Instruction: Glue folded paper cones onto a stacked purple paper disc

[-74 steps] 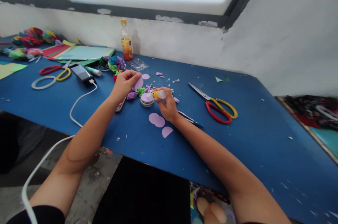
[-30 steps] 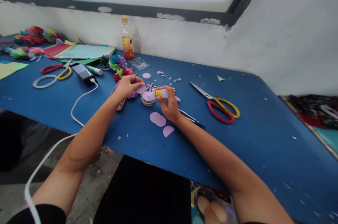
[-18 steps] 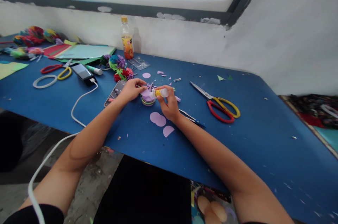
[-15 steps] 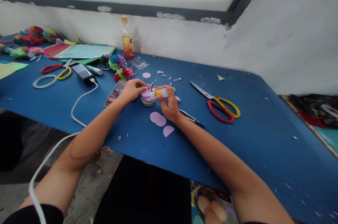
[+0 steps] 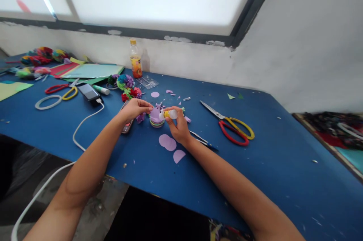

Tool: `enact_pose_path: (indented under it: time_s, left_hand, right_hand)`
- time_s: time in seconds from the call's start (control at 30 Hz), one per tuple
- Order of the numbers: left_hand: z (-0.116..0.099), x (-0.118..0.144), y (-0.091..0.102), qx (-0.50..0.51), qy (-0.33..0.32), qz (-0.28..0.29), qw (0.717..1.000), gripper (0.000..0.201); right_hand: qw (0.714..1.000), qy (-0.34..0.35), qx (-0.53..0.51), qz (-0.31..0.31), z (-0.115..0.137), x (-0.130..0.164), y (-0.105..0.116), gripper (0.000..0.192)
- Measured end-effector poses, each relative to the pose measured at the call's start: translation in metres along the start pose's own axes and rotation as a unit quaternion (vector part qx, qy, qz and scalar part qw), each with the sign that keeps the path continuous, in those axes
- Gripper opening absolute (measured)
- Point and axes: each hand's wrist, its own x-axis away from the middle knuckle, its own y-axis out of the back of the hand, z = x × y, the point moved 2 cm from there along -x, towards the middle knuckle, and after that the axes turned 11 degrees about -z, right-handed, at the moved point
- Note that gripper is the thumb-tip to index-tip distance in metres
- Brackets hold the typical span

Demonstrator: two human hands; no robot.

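Gripping right hand [image 5: 178,126]: fingers and thumb curled round a small yellow-labelled bottle [image 5: 169,114], tip pointing left.
Left hand [image 5: 133,109]: thumb and fingertips nearly together, seemingly pinching the edge of a purple disc [image 5: 155,113].
Purple disc: at the left fingertips, over a disc stack [image 5: 157,124], just left of the right hand.
Disc handling: probably paper, so light, thin and easily creased; best taken by the rim between two fingertips.
Bottle handling: likely light, smooth and perhaps squeezable; best held round its middle, clear of the tip.
Overlapping discs [image 5: 167,142]: left of the right hand, nearer the body.
Scissors [image 5: 222,116]: well to the right hand's right.
Phone [image 5: 127,127]: beneath the left hand, partly hidden.
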Motion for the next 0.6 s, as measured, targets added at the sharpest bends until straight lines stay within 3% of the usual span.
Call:
enact_pose_path:
  time_s: [0.2,0.6]
  left_hand:
    - [0.000,0.001,-0.003,-0.008,-0.001,-0.045,0.999,0.007]
    - [0.002,0.002,-0.012,-0.106,-0.019,-0.011,0.994,0.003]
  right_hand:
    - [1.000,0.002,-0.001,0.000,0.001,0.000,-0.001,0.022]
    - [1.000,-0.011,0.002,-0.003,0.002,0.000,-0.002,0.024]
